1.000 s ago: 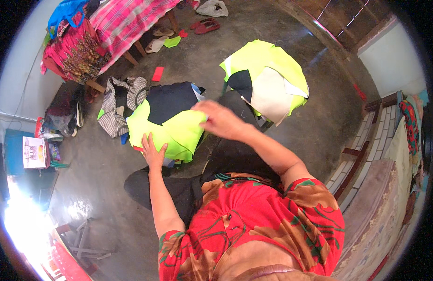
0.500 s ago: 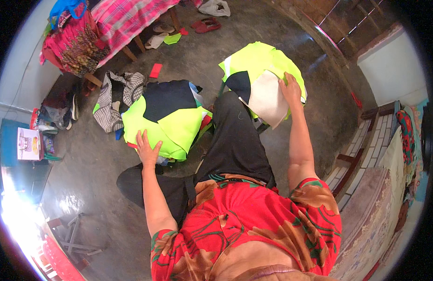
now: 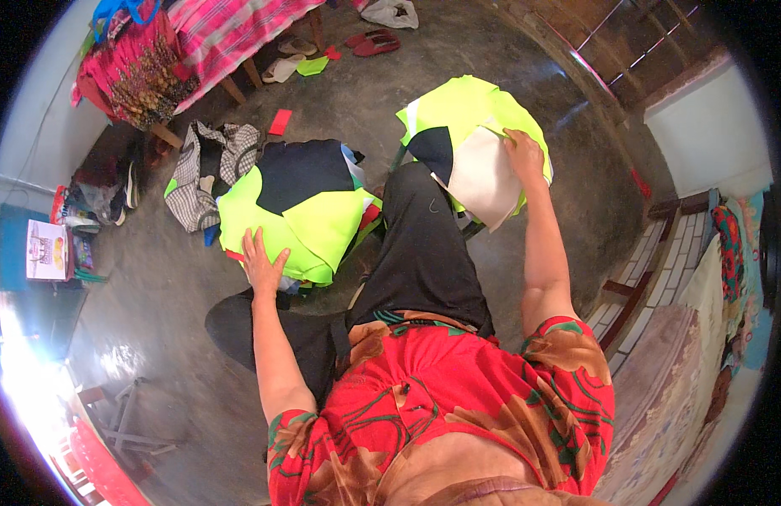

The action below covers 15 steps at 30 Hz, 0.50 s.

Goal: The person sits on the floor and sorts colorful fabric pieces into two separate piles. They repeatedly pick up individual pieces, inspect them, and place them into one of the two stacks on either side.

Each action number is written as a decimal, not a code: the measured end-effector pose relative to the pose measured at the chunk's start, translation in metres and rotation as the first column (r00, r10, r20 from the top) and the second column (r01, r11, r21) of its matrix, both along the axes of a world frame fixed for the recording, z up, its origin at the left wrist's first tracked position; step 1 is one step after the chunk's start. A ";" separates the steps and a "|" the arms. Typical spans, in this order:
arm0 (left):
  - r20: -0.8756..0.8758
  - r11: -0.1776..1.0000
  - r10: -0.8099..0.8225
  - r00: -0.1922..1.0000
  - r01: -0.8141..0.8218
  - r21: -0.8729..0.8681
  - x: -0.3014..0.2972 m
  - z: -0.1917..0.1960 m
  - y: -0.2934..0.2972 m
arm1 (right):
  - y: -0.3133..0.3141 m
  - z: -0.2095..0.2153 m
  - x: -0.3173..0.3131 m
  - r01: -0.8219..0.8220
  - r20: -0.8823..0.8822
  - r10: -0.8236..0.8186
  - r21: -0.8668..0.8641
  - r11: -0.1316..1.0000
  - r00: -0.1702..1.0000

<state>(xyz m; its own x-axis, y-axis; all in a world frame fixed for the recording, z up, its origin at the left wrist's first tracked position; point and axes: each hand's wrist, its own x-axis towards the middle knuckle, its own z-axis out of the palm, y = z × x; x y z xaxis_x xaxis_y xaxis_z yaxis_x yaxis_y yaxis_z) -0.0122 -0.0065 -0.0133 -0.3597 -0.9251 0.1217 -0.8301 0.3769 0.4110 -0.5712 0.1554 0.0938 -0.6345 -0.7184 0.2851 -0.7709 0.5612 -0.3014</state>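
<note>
neon-yellow fabric stack (image 3: 483, 143) on floor by right knee | right hand (image 3: 525, 156) flat on its top piece, fingers spread, gripping nothing | left hand (image 3: 262, 263) open, pressing second neon stack (image 3: 302, 211) | step: likely sorting pieces | next: needs pinching one layer

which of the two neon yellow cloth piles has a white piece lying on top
The pile on the person's right, under the right hand: a white piece lies on it. The left pile, under the left hand, shows only yellow and dark navy.

Left hand (image 3: 261, 263) flat on near neon-yellow pile (image 3: 302, 221), right hand (image 3: 524, 154) on far pile (image 3: 470, 118).
</note>
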 end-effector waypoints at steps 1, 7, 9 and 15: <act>-0.003 1.000 -0.004 1.000 0.004 -0.002 0.000 -0.001 -0.001 | -0.004 -0.003 -0.001 0.031 -0.005 -0.031 -0.003 1.000 1.000; 0.005 0.999 0.007 1.000 -0.007 0.034 -0.001 0.006 0.002 | -0.007 -0.010 -0.004 0.271 0.061 -0.264 -0.199 0.942 0.963; -0.011 1.000 0.002 1.000 -0.002 0.017 0.000 0.004 0.002 | 0.001 -0.008 -0.019 0.377 0.363 -0.237 -0.383 0.843 0.901; 0.017 0.999 0.019 1.000 -0.020 0.025 -0.004 0.006 0.002 | 0.021 0.032 -0.027 0.564 0.704 0.570 -0.697 0.442 0.423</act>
<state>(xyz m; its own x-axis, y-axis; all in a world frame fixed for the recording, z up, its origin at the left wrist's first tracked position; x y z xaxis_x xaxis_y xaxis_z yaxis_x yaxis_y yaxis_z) -0.0160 -0.0049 -0.0077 -0.3432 -0.9347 0.0926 -0.8440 0.3502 0.4063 -0.5984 0.1760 0.1256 -0.8758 -0.4824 0.0157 0.2043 -0.4000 -0.8935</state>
